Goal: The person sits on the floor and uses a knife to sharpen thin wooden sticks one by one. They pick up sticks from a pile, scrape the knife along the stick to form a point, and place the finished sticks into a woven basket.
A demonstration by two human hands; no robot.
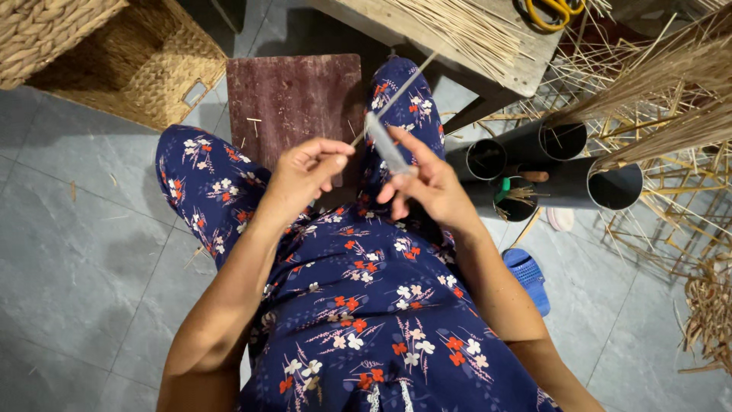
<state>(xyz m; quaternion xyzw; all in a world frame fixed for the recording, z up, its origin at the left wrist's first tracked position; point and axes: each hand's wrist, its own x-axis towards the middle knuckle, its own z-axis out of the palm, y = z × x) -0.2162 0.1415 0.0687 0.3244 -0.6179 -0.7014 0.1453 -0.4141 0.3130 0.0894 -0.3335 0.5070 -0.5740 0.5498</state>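
The left hand (305,172) pinches the near end of a thin pale sliver (396,95), fingers closed on it. Just right, the right hand (427,187) grips a knife (385,145), blade laid against the sliver above the lap. Beyond lie a dark red board (293,99), woven baskets (114,53) far left and black tubes (549,164) right.

Matt woven-fibre basket (137,65) lying beside worn reddish wooden board (293,99), smooth grey tiled floor (69,252) showing around the board, printed cloth dress (366,305) draping below it
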